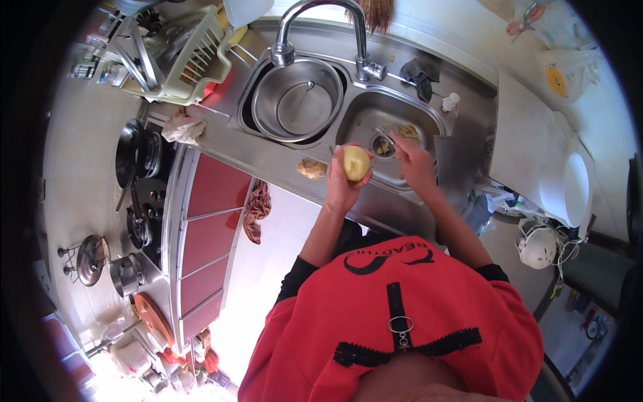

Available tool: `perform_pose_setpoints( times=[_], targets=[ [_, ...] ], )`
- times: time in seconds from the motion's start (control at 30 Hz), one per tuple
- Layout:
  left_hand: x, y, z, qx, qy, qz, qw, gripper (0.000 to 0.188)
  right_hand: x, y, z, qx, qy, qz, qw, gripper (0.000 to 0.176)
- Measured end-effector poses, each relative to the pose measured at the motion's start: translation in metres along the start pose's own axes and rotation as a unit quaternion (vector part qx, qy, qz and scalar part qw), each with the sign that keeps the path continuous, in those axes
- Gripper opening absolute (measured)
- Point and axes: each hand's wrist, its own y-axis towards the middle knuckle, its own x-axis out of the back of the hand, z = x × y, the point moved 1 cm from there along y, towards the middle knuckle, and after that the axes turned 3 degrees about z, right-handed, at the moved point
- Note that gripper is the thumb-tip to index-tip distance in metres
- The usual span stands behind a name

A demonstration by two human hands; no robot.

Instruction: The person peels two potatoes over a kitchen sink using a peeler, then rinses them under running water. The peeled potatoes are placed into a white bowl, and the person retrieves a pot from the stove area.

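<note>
A pale yellow peeled potato (355, 164) rests in my left hand (343, 183), held above the front edge of the right sink basin (359, 106). My right hand (416, 165) grips a small metal peeler (385, 134) over that basin, apart from the potato. Below the peeler, scraps of peel (408, 132) lie on the basin floor, and more sit in the drain strainer (384, 146). On the steel counter to the left of my left hand is a knobby brown piece of ginger (311, 169).
A steel pot (297, 99) with a spoon inside fills the left basin, under the curved faucet (321, 10). A dish rack (198, 65) stands at the back left. A dark cloth (421, 75) hangs behind the right basin. Pans (131, 151) sit on the stove at left.
</note>
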Motion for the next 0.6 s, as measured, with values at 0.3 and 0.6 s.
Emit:
perform_pose_setpoints(
  times=[0.3, 0.6],
  targets=[
    [0.010, 0.001, -0.005, 0.038, -0.065, 0.127, 0.989, 0.039, 0.019, -0.013, 0.030, -0.062, 0.222, -0.015, 0.973, 0.038],
    [0.107, -0.021, 0.037, 0.096, 0.521, -0.005, 0.848, 0.040, -0.005, -0.034, 0.001, -0.161, 0.202, 0.046, 0.965, 0.037]
  ],
)
